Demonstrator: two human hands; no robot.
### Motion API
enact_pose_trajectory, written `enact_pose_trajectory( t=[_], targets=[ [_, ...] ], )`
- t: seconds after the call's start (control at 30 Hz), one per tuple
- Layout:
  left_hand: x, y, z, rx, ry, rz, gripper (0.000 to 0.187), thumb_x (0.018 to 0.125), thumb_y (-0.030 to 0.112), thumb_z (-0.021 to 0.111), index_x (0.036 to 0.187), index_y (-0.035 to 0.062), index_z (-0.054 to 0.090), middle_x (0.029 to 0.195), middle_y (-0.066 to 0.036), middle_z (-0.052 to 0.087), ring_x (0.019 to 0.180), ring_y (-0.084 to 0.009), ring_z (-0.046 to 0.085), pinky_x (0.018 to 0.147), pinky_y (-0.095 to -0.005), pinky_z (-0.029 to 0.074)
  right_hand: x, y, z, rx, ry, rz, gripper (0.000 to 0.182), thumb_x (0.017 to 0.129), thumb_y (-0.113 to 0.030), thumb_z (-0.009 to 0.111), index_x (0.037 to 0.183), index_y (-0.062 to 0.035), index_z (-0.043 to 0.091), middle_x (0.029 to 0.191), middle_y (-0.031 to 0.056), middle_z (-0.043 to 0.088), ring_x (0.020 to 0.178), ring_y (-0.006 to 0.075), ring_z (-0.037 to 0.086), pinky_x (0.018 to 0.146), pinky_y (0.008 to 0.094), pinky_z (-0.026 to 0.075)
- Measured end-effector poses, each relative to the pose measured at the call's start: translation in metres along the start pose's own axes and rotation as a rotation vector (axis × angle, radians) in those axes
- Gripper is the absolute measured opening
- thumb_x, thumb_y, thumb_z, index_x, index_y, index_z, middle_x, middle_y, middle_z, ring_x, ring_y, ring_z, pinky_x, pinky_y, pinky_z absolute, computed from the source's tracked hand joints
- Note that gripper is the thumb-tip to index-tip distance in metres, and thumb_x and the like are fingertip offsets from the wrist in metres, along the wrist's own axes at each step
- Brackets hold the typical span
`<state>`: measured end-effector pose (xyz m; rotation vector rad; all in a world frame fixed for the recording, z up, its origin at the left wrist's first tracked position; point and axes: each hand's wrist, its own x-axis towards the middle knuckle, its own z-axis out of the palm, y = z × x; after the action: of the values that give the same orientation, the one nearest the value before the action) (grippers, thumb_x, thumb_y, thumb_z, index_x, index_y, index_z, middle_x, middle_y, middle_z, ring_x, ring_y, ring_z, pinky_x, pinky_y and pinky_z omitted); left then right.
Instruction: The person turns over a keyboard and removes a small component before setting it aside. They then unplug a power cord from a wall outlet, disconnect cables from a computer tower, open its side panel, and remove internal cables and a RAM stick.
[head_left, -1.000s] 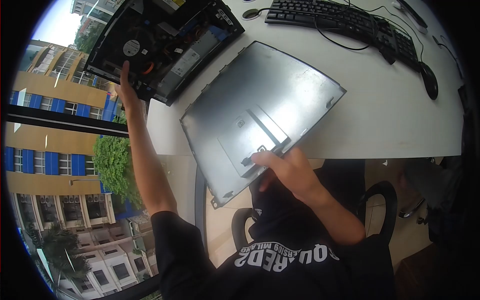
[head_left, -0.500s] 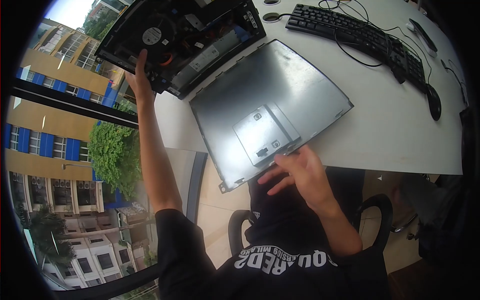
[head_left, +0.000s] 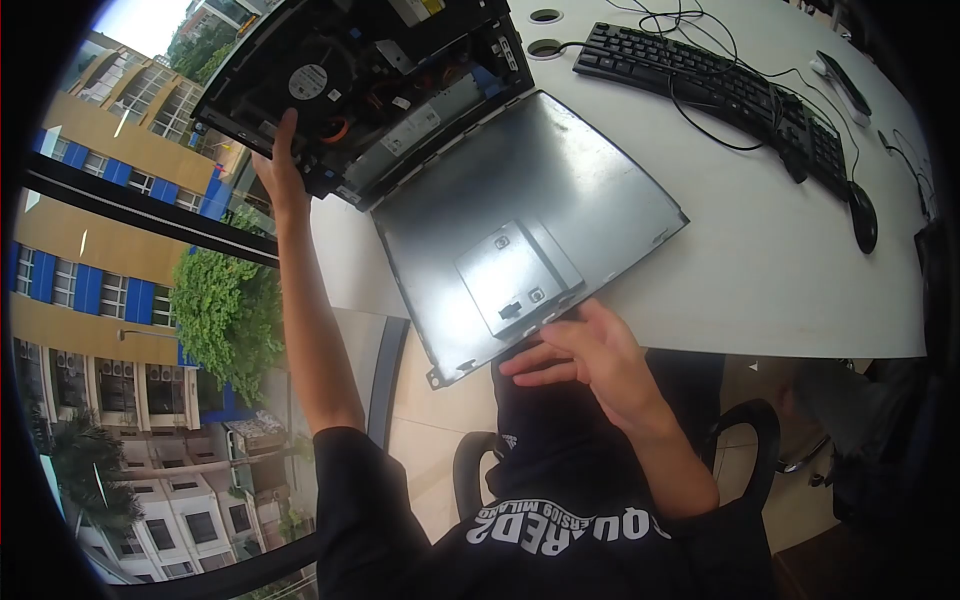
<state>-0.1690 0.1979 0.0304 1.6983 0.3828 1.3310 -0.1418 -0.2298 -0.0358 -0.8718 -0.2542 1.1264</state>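
Panel, sheet metal (head_left: 565, 165), one: slanting in mid-scene, far-left edge up against the open computer case (head_left: 410, 130), near-left corner out past the desk (head_left: 770, 270). Raised plate (head_left: 515, 275) toward the near side.

Right hand (head_left: 610, 370): half-open, fingertips at the panel's near edge, lower fingers spread beneath; firmness of any pinch impossible to tell. Left hand (head_left: 283, 180): closed round the case's near-left edge, thumb inside, fingers hidden behind.

Hazards, by judgement:
— Slip of the panel toward the floor. Likely cause: overhanging corner, light fingertip support.
— Bent or jammed edge tabs. Likely cause: uneven pushing against the case with the panel askew.
— Tipping or shifting of the case. Likely cause: left hand slackening under pressure from the panel.
— Nicked skin, from thin metal edges close to bare fingers.

Also present: fan (head_left: 307, 82) inside the case, near the left thumb; keyboard (head_left: 710, 90) and mouse (head_left: 862, 218), far right, well apart from the panel.
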Motion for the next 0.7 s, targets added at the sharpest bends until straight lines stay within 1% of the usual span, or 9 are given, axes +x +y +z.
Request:
enact_pose_trajectory(
  t=[0.07, 0.17, 0.27, 0.37, 0.47, 0.57, 0.7],
  targets=[
    [0.002, -0.002, -0.002, -0.025, -0.008, -0.013, 0.055, 0.088, 0.026, 0.078, 0.129, -0.0059, 0.060, 0.117, -0.011, 0.066, 0.104, -0.0197, 0.063, 0.094, -0.0306, 0.049, -0.002, 0.009, 0.003, 0.064, 0.002, -0.021, 0.042, 0.101, -0.014, 0.054, 0.132, 0.0121, 0.044, 0.121, 0.0256, 0.064, 0.109, 0.0388, 0.071, 0.091, 0.0431, 0.061],
    [0.003, -0.002, -0.002, -0.048, -0.008, -0.022, 0.055, 0.088, 0.026, 0.078, 0.129, -0.0062, 0.060, 0.117, -0.011, 0.066, 0.104, -0.0195, 0.063, 0.094, -0.0304, 0.049, -0.009, 0.016, 0.002, 0.160, 0.012, -0.053, 0.042, 0.101, -0.011, 0.053, 0.136, 0.0105, 0.043, 0.128, 0.0268, 0.062, 0.117, 0.0385, 0.068, 0.098, 0.0439, 0.057],
    [0.000, 0.003, 0.002, -0.053, -0.007, -0.051, 0.055, 0.088, 0.026, 0.078, 0.129, -0.0060, 0.060, 0.116, -0.011, 0.066, 0.104, -0.0194, 0.063, 0.094, -0.0306, 0.048, -0.007, 0.012, -0.005, 0.085, -0.003, -0.039, 0.041, 0.101, -0.010, 0.053, 0.136, 0.0094, 0.045, 0.129, 0.0279, 0.062, 0.114, 0.0371, 0.069, 0.096, 0.0419, 0.058],
    [0.006, -0.002, 0.000, -0.026, 0.005, -0.039, 0.055, 0.088, 0.027, 0.078, 0.129, -0.0055, 0.060, 0.116, -0.010, 0.066, 0.105, -0.0192, 0.063, 0.095, -0.0311, 0.048, -0.001, 0.013, -0.011, -0.148, -0.024, -0.019, 0.037, 0.102, -0.012, 0.057, 0.129, 0.0116, 0.049, 0.115, 0.0258, 0.069, 0.103, 0.0311, 0.073, 0.088, 0.0352, 0.060],
    [0.009, -0.005, -0.005, 0.008, 0.016, -0.028, 0.055, 0.088, 0.028, 0.078, 0.129, -0.0050, 0.061, 0.115, -0.010, 0.066, 0.106, -0.0192, 0.063, 0.096, -0.0312, 0.047, 0.003, 0.000, -0.008, -0.423, 0.013, 0.037, 0.033, 0.099, -0.013, 0.061, 0.120, 0.0116, 0.053, 0.097, 0.0229, 0.073, 0.087, 0.0258, 0.076, 0.078, 0.0326, 0.061],
    [0.009, -0.006, -0.005, 0.000, 0.019, -0.044, 0.055, 0.087, 0.028, 0.079, 0.128, -0.0047, 0.062, 0.117, -0.011, 0.067, 0.108, -0.0202, 0.062, 0.099, -0.0317, 0.045, 0.005, -0.003, -0.002, -0.509, 0.057, 0.052, 0.032, 0.098, -0.015, 0.063, 0.113, 0.0118, 0.053, 0.084, 0.0204, 0.074, 0.075, 0.0231, 0.076, 0.069, 0.0315, 0.060],
    [0.008, -0.004, -0.004, -0.002, 0.030, -0.049, 0.056, 0.086, 0.029, 0.079, 0.128, -0.0048, 0.062, 0.118, -0.012, 0.068, 0.109, -0.0209, 0.062, 0.101, -0.0329, 0.044, 0.005, -0.002, 0.003, -0.614, 0.112, 0.041, 0.031, 0.097, -0.017, 0.064, 0.109, 0.0100, 0.054, 0.076, 0.0189, 0.073, 0.067, 0.0217, 0.074, 0.065, 0.0309, 0.058]
  ],
)
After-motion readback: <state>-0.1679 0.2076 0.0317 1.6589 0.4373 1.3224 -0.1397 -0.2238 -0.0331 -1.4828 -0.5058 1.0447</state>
